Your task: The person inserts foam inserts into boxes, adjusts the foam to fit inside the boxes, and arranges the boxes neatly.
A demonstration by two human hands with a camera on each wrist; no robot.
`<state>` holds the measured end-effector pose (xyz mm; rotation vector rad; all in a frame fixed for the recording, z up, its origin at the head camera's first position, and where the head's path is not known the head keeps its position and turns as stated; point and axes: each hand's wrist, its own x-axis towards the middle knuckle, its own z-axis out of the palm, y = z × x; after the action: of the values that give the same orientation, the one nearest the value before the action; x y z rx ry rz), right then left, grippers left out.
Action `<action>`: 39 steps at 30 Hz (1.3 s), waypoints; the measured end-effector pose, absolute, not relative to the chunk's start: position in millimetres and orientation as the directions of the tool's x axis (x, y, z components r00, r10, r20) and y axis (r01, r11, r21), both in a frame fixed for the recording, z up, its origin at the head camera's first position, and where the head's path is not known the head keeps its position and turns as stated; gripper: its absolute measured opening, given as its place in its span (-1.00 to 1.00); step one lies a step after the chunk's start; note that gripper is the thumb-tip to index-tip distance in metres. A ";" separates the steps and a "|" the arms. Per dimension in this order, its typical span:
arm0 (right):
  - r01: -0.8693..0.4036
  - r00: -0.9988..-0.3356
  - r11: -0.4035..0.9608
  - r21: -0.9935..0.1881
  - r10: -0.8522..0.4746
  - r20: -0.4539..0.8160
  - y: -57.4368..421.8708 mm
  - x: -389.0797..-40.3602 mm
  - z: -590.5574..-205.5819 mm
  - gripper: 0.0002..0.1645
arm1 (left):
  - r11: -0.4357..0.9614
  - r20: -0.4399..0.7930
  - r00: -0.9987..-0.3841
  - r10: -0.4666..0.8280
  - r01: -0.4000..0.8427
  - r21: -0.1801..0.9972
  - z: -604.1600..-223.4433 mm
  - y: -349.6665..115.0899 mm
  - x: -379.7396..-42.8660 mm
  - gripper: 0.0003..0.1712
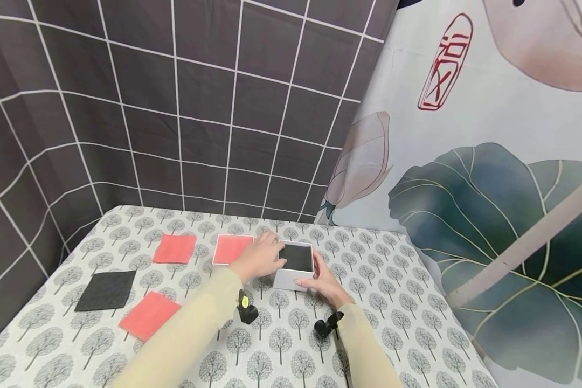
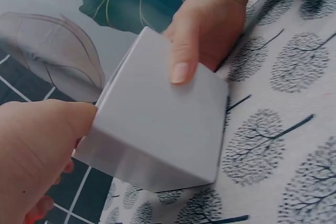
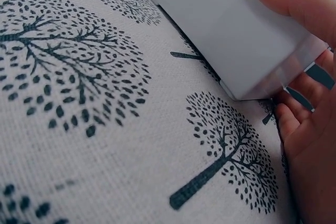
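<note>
Currently, the right hand (image 1: pixel 324 276) is gripping the white box (image 1: pixel 288 281) from its right, the left hand (image 1: pixel 259 257) touching its left, closure unclear.

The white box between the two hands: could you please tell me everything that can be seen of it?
The white box has smooth, plain walls that look like cardboard, and straight, sharp edges. Its top shows a pale rim around a matte black surface. It appears upright on the tree-print cloth. The right hand grips it, thumb on the near wall and fingers around the right side; the left hand touches its left edge.
</note>
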<state>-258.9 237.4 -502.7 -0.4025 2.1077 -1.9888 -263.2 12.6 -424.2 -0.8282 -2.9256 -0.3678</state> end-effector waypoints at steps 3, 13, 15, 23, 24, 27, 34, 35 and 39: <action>-0.057 -0.939 0.064 -0.996 -0.342 0.031 238.2 -258.6 -503.1 0.21 | 0.810 0.195 -0.840 0.506 0.541 0.226 -425.3 10.8 -258.2 -0.34; -0.049 -0.947 0.080 -0.996 -0.321 0.020 237.9 -257.6 -502.6 0.19 | 0.765 0.281 -0.844 0.457 0.534 0.359 -429.7 -7.0 -246.7 -0.31; -0.040 -0.947 0.081 -0.996 -0.321 0.012 238.4 -258.1 -502.8 0.21 | 0.760 0.281 -0.850 0.446 0.525 0.383 -429.7 -11.2 -243.7 -0.33; -0.026 -0.939 0.057 -0.998 -0.344 0.005 238.2 -260.0 -503.5 0.25 | 0.690 0.339 -0.854 0.394 0.519 0.505 -426.8 -32.3 -230.2 -0.28; -0.024 -0.938 0.050 -0.998 -0.346 0.005 238.0 -260.0 -503.3 0.24 | 0.690 0.348 -0.853 0.389 0.521 0.503 -426.5 -35.6 -229.1 -0.28; -0.020 -0.940 0.038 -0.999 -0.340 0.006 237.2 -260.3 -503.6 0.23 | 0.698 0.356 -0.860 0.367 0.507 0.506 -424.9 -47.3 -225.3 -0.28; -0.020 -0.943 0.040 -0.999 -0.333 0.006 235.6 -260.4 -504.6 0.21 | 0.710 0.309 -0.889 0.339 0.457 0.536 -423.6 -81.2 -217.4 -0.29; -0.021 -0.944 0.048 -0.999 -0.331 0.004 235.3 -259.8 -504.1 0.21 | 0.713 0.311 -0.889 0.335 0.455 0.533 -424.1 -86.6 -216.1 -0.29; -0.025 -0.946 0.056 -0.998 -0.324 0.006 235.7 -257.7 -502.7 0.22 | 0.721 0.344 -0.868 0.359 0.492 0.488 -427.5 -105.4 -212.8 -0.28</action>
<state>-257.7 235.7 -502.7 -0.3567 2.1107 -1.9866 -212.8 -105.4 -427.5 -0.6779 -2.7015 -0.8609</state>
